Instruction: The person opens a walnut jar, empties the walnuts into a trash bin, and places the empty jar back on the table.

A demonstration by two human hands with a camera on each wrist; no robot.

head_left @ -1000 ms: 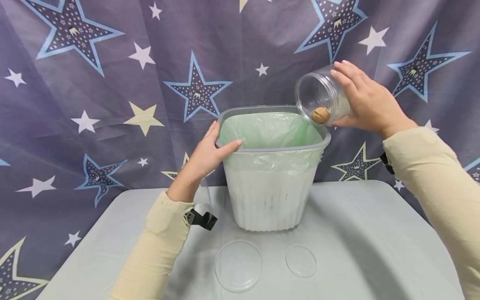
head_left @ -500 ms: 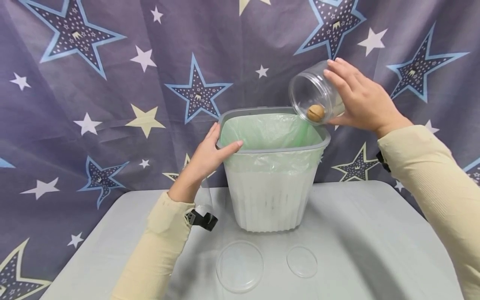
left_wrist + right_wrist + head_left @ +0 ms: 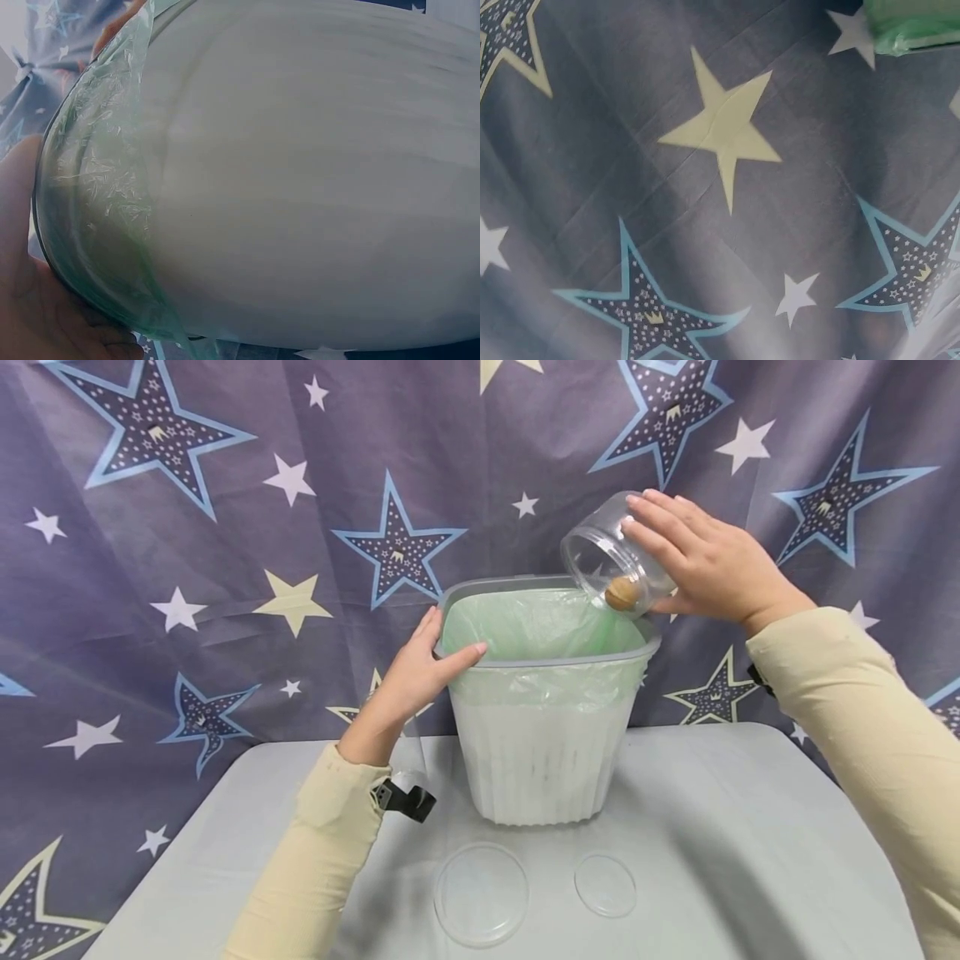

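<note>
A white trash bin (image 3: 540, 752) with a grey rim stands on the table, lined with a pale green plastic bag (image 3: 536, 622). My left hand (image 3: 408, 675) grips the bin's left rim, thumb on the near edge; in the left wrist view the hand (image 3: 45, 311) shows beside the bag (image 3: 112, 165). Over the bin's right rim, my right hand (image 3: 712, 564) holds a clear plastic jar (image 3: 609, 522) tilted, its mouth down and left. One walnut (image 3: 622, 594) lies inside, close to the mouth. The right wrist view catches only a corner of the green bag (image 3: 919, 26) and the curtain.
Two clear round lids lie on the grey table (image 3: 705, 793) before the bin, a large lid (image 3: 482, 895) and a small lid (image 3: 605, 886). Behind my left wrist a clear container (image 3: 409, 777) is partly hidden. A star-printed curtain (image 3: 480, 460) hangs close behind.
My right hand has moved left and tipped the jar further down over the bin. The walnut has shifted along with it, still in the jar. My left hand stays on the rim.
</note>
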